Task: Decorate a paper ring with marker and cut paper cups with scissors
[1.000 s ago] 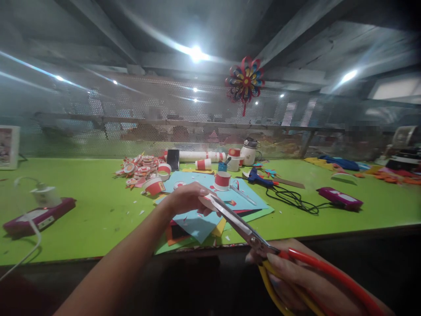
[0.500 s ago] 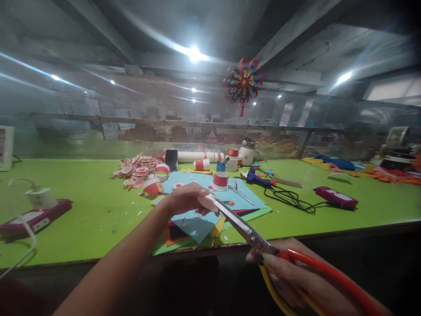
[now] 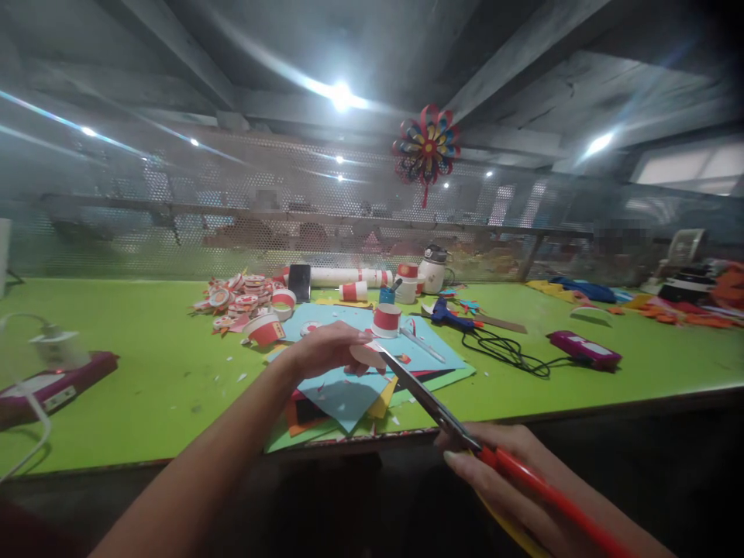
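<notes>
Between the fingers and thumb of my left hand is a small white piece of paper, held over the coloured sheets. My right hand grips scissors with red and yellow handles. The blades point up and to the left, and their tips touch or nearly touch the paper's right edge. Beneath my left hand lie light-blue paper sheets with small scraps on them. A red and white paper cup piece stands just beyond the scissor tips.
A pile of decorated paper discs and cut cups lie at the back left. A blue glue gun with a black cord rests to the right, near a purple power strip. Another power strip sits at left. A white bottle stands behind.
The scissor blades have swung closer together, and the handles have come together in my right hand. My left hand stays in nearly the same place with the paper. The view has shifted slightly.
</notes>
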Demonstrator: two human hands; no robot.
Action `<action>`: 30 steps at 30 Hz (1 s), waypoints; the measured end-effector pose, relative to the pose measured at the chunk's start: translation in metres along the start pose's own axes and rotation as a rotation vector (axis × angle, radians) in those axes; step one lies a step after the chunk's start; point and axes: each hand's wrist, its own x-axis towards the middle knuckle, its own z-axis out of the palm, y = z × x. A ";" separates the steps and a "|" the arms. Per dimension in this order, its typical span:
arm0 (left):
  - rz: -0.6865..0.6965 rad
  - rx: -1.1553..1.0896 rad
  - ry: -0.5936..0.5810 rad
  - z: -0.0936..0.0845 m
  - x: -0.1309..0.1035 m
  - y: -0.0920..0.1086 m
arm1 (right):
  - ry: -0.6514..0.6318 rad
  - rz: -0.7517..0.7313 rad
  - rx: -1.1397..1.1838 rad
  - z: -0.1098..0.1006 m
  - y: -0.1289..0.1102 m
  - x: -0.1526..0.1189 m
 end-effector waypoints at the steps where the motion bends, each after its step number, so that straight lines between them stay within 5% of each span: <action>1: 0.002 0.001 0.011 0.000 0.000 0.000 | -0.056 -0.016 -0.073 0.002 -0.009 0.003; 5: -0.002 0.001 0.022 -0.002 0.000 0.000 | -0.089 -0.062 -0.179 0.000 -0.024 0.008; 12: 0.045 -0.050 0.005 -0.004 -0.001 -0.001 | 0.032 0.018 -0.104 -0.018 0.009 -0.013; 19: 0.077 -0.088 -0.036 -0.004 0.001 -0.003 | -0.014 -0.098 -0.185 0.004 -0.011 -0.006; 30: 0.166 -0.030 0.000 -0.002 0.002 -0.008 | -0.006 -0.151 -0.192 0.027 -0.010 0.003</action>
